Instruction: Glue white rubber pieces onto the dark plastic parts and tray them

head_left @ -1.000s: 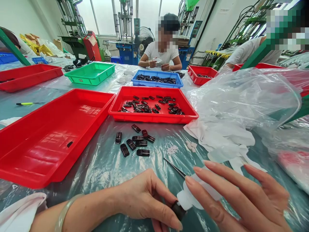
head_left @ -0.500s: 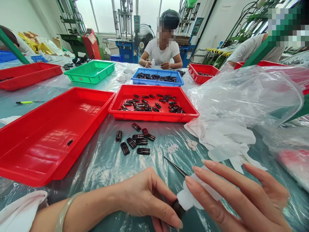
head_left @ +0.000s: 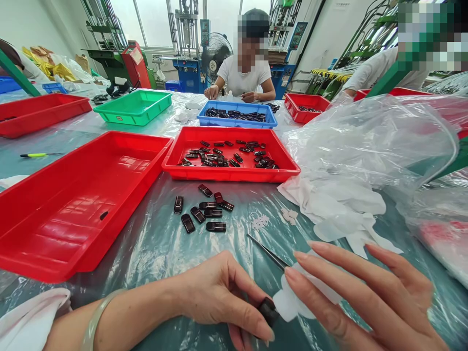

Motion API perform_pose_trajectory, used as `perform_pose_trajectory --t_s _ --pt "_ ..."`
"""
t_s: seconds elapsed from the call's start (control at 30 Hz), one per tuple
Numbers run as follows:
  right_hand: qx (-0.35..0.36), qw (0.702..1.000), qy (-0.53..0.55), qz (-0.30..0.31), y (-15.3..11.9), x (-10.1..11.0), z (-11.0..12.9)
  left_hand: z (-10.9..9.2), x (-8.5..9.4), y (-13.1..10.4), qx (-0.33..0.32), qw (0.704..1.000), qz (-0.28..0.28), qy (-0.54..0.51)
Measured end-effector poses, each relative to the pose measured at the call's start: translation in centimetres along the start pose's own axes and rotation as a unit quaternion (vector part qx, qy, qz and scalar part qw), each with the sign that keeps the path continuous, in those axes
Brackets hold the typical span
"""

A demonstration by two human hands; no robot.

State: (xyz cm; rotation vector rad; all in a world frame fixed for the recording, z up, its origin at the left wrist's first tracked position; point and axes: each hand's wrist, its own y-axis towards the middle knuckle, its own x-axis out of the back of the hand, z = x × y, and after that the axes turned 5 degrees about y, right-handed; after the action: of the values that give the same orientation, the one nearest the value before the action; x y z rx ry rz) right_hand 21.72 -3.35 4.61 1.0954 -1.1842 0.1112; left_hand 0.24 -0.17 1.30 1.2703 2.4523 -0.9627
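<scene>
Between the thumb and fingers of my left hand (head_left: 223,297) is a small glossy black plastic part (head_left: 268,311), partly hidden by the fingers. My right hand (head_left: 361,297) has a piece of thin white cloth (head_left: 292,300) under its index finger, touching or almost touching the black part. Its other fingers are stretched out and its thumb is hidden. Dark metal tweezers (head_left: 268,251) lie on the table, their rear end covered by the cloth and hand. Several loose black parts (head_left: 204,212) lie beyond my left hand.
A red tray (head_left: 230,174) holds more black parts; a larger red tray (head_left: 78,253) at left has one small dark piece inside. White cloths (head_left: 340,209) and clear plastic bags (head_left: 365,136) lie at right. Small white bits (head_left: 259,222) lie beyond the tweezers. A person (head_left: 244,78) sits opposite.
The white cloth and my right hand have shifted slightly right relative to the table. The black part stays in my left hand. The person opposite has moved one hand outward from the white bottle.
</scene>
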Motion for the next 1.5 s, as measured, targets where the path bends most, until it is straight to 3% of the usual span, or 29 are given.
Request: perform_pose_trajectory --t_s 0.33,0.53,0.73,1.1,1.5 --pt "-0.002 1.000 0.026 -0.011 -0.2 -0.4 -0.2 -0.3 -0.2 -0.1 0.006 1.000 0.001 -0.004" --pt "-0.021 1.000 0.016 0.016 0.2 -0.2 0.0 0.4 0.4 0.5 0.005 1.000 0.025 -0.005" --pt "0.003 0.999 0.025 0.037 0.1 0.1 -0.3 0.6 0.4 0.6 -0.010 0.999 0.044 -0.008" --pt "0.000 0.999 0.025 0.043 0.5 0.6 0.3 0.6 0.5 0.6 -0.022 0.998 0.059 0.008" --pt "0.047 0.999 0.007 -0.008 1.2 0.6 0.8 -0.1 0.1 -0.1 -0.021 0.999 0.044 0.011"
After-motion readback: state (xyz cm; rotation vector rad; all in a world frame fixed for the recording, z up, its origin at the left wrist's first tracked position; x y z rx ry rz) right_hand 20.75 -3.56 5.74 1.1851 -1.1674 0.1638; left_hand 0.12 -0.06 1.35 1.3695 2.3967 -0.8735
